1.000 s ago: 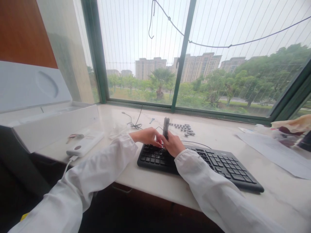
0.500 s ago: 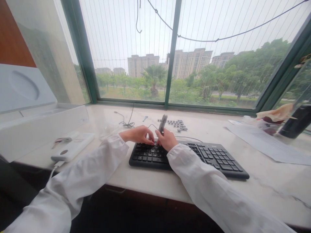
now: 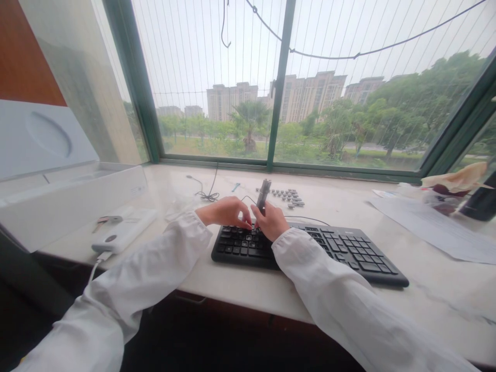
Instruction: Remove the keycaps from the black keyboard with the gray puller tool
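Note:
A black keyboard (image 3: pixel 341 256) lies across the desk; several of its left-side keys have no caps and show pale sockets. My right hand (image 3: pixel 272 222) is wrapped round a dark multi-tool-like hand tool (image 3: pixel 264 194), whose upper end sticks up and whose lower end points down at the upper key rows. Just left of it, my left hand (image 3: pixel 228 212) rests over the top rows, thumb and fingertips drawn together by the tool's lower end. Whatever those fingertips hold, if anything, is hidden. Behind the right hand lie several loose dark keycaps (image 3: pixel 290 196) in rows.
A coiled black cable (image 3: pixel 209 196) and a small blue item (image 3: pixel 236 186) lie near the window. Left are a white box (image 3: pixel 70 206), a white power bank (image 3: pixel 124 232) with a cable, and keys (image 3: pixel 103 222). Papers (image 3: pixel 426 219) and a black cylinder (image 3: pixel 480 199) are on the right.
The whole view has shifted slightly, so things appear a little further right. My left fingertips stay close to the right hand at the upper keys. The tool remains in my right hand.

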{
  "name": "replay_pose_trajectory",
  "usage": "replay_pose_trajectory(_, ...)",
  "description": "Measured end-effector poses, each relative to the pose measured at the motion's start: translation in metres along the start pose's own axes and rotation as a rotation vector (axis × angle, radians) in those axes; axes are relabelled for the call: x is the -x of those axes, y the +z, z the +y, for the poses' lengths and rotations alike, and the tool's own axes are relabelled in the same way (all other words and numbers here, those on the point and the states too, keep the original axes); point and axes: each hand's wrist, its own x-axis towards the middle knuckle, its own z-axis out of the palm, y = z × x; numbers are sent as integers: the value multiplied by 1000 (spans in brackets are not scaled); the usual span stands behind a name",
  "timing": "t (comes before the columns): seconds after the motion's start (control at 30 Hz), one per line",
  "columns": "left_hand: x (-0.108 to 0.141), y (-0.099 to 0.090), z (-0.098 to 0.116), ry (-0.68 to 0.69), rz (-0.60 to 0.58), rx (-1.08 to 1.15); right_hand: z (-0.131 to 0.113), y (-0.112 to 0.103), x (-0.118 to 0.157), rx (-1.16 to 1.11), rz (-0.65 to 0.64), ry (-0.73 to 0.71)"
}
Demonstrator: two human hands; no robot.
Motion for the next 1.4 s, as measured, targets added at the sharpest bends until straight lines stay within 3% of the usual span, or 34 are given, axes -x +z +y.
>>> replay_pose_trajectory(0.2, 1, -2, 8, 26, -5, -102, 0, -2, 0, -4, -7, 19)
replay_pose_trajectory(0.47, -3, 4, 1, 5, -58, -101, -1, -4, -1, 114, -22, -93)
replay_pose_trajectory(0.93, -5, 9, -10, 91, -23, -87, -1, -1, 1, 190, 35, -61)
replay_pose_trajectory(1.2, -4, 6, -3, 87, -22, -128, 1, 0, -2, 177, -18, -57)
replay_pose_trajectory(1.4, -4, 11, -11, 92, 2, -26, 3, 0, -3, 14, -72, 35)
